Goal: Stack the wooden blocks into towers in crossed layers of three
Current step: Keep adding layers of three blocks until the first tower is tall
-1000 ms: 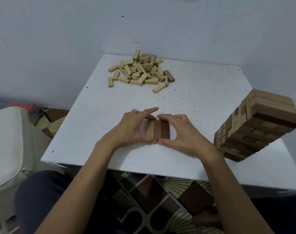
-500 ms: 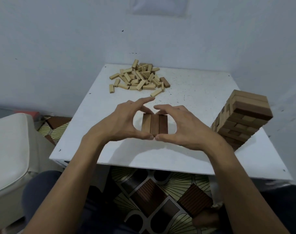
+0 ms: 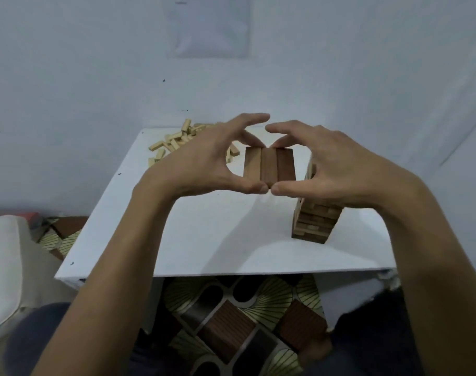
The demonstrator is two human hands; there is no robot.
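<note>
We see through one wide camera worn on the person's head. We look forward and down. The bare left hand (image 3: 204, 164) and bare right hand (image 3: 340, 169) are very near us, mid-picture, holding a flat row of three brown wooden blocks (image 3: 269, 166). Farther off we see the square white table (image 3: 218, 234) from its near edge, with the pale blue wall (image 3: 68, 77) behind and the patterned brown floor (image 3: 231, 329) below.
</note>
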